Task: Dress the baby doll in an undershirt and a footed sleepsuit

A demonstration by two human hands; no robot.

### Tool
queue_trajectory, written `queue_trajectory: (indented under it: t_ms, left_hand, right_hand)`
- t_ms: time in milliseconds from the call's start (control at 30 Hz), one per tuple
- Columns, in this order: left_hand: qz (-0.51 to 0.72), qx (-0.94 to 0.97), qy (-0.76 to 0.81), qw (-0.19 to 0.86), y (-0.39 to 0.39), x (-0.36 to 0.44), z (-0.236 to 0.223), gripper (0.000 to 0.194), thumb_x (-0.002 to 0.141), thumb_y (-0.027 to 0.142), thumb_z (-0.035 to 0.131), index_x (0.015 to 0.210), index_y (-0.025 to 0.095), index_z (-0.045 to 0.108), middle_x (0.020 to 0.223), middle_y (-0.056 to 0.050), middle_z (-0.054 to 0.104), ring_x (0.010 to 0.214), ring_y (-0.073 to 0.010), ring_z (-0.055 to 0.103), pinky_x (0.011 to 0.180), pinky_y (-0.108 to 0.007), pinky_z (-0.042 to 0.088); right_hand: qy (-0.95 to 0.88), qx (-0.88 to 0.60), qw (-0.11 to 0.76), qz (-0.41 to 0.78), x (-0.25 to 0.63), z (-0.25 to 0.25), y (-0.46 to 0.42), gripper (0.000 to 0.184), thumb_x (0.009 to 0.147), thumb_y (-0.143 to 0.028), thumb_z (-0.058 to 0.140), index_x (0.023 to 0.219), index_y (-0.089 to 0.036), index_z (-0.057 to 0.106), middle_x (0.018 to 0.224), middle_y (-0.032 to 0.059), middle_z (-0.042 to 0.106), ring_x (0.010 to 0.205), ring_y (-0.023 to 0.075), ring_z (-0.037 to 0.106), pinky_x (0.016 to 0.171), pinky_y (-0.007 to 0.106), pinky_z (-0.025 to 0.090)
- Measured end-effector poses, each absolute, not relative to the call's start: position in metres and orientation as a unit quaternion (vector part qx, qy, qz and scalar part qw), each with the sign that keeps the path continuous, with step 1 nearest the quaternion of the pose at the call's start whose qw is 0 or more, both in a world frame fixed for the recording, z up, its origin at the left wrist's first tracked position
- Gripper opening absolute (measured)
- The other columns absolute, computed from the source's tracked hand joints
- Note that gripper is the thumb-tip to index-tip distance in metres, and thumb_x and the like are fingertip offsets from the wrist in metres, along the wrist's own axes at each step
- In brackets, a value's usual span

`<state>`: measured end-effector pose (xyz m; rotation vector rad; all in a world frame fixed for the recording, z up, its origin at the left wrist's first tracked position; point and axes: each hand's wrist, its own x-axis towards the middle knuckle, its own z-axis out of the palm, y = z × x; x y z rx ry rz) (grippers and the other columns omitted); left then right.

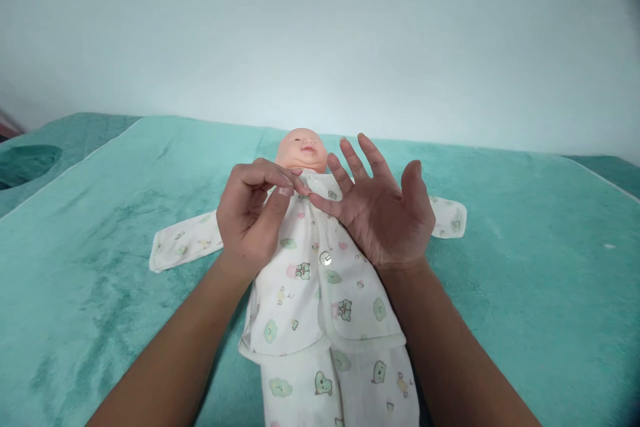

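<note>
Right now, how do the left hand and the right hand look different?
The left hand is curled, while the right hand is spread wide. The right hand shows its whole palm; the left hand shows mostly its thumb side, with its palm largely hidden. Both are bare and over the doll's printed top.

Teal plush blanket (525,307), pale wall (320,33)

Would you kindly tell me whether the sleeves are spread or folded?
Spread: the sleeves extend outward over the sheet on either side of the doll.
</note>
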<state>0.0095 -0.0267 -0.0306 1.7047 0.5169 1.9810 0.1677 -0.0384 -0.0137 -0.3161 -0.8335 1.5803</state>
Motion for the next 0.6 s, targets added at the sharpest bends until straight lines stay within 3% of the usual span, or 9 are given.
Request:
queue_trajectory:
  t_ms: [300,600]
  left_hand:
    - [0.709,0.626,0.194,0.26,-0.0312,0.0117,-0.0282,0.004,0.089,0.019,0.063,0.09,0.023,0.061,0.077,0.001,0.062,0.078,-0.0181,0.069,0.09,-0.046,0.056]
    - [0.745,0.592,0.194,0.238,-0.0286,0.0141,-0.0286,0.008,0.086,0.014,0.065,0.087,0.022,0.062,0.076,0.001,0.061,0.074,-0.0166,0.068,0.09,-0.046,0.055]
  right_hand:
    - [-0.367,-0.132,0.61,0.69,0.1697,-0.0149,-0.037,0.042,0.091,-0.063,0.046,0.128,-0.044,0.054,0.147,-0.0051,0.049,0.147,0.025,0.029,0.113,0.065,0.032]
    - [-0.368,-0.138,0.612,0.686,0.1704,-0.0159,-0.0356,0.041,0.092,-0.064,0.044,0.122,-0.04,0.058,0.15,-0.0028,0.044,0.145,0.0289,0.032,0.11,0.07,0.031]
